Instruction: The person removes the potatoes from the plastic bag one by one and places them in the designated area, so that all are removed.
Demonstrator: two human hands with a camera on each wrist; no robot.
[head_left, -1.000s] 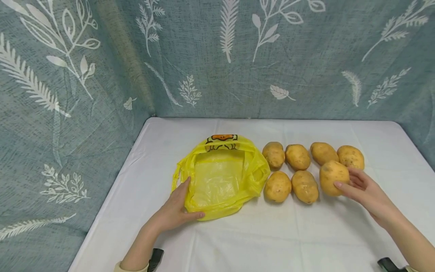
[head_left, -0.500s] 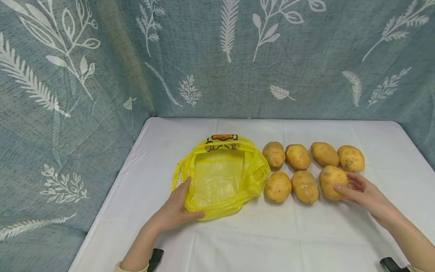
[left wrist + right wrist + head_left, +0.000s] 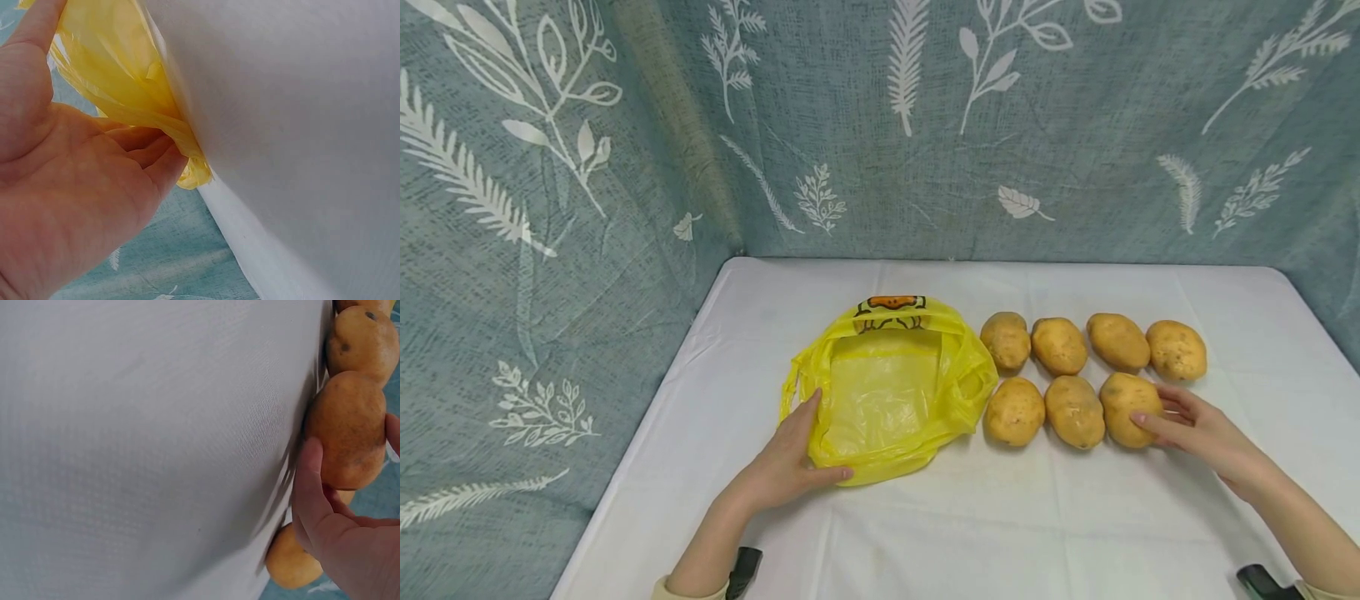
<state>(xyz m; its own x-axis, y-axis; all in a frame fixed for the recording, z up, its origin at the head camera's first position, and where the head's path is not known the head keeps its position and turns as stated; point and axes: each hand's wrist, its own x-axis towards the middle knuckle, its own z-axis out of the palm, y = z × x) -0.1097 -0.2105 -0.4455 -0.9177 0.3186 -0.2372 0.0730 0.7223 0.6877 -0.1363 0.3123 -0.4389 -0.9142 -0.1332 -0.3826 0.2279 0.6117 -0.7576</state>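
A yellow plastic bag [image 3: 958, 400] lies on the table with its mouth spread toward me and a cartoon print on its upper rim. My left hand [image 3: 793, 458] holds the bag's left edge, thumb along the front rim. In the left wrist view, the curled fingers [image 3: 159, 156] pass partly behind the yellow film [image 3: 119, 69]. At the right, my right hand [image 3: 1206, 433] grips a potato [image 3: 1127, 408] from its right side between thumb and fingers. This potato [image 3: 350, 428] sits at the table surface, at the right end of the front row.
Two other potatoes [image 3: 1013, 412] stand in the front row, between the bag and the held one. Several more potatoes [image 3: 1116, 342] form a row behind. A white cloth [image 3: 970, 533] covers the table. Blue-green leaf-patterned curtains [image 3: 865, 167] hang behind and at the left.
My right hand has lowered the potato and shifted it slightly left, beside the front-row potatoes. The left hand and the bag have stayed in place.
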